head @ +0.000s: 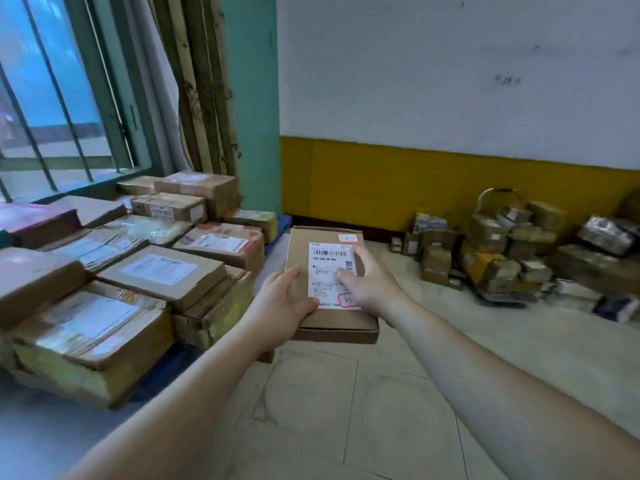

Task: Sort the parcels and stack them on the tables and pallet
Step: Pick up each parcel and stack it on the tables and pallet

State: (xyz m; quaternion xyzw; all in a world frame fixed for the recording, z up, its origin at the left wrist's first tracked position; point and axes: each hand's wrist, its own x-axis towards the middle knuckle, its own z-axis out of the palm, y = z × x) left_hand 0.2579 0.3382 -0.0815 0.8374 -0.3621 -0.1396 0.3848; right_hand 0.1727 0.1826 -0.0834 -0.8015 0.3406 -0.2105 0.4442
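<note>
A flat brown cardboard parcel [323, 237] with a white barcode label is held out in front of me over the floor. My left hand [282, 299] grips its near left edge, thumb on top. My right hand [369, 284] holds its right side, thumb and fingers lying over the label. To the left, many cardboard parcels [162, 271] lie stacked on a low blue pallet [159, 375] beside the window. At the right, a loose heap of parcels [502, 251] rests on the floor against the wall.
A barred window [52, 98] and wooden planks [201, 81] stand behind the pallet stack. A yellow and white wall [450, 174] closes the far side. Tiled floor [346, 410] stretches between the pallet and the heap.
</note>
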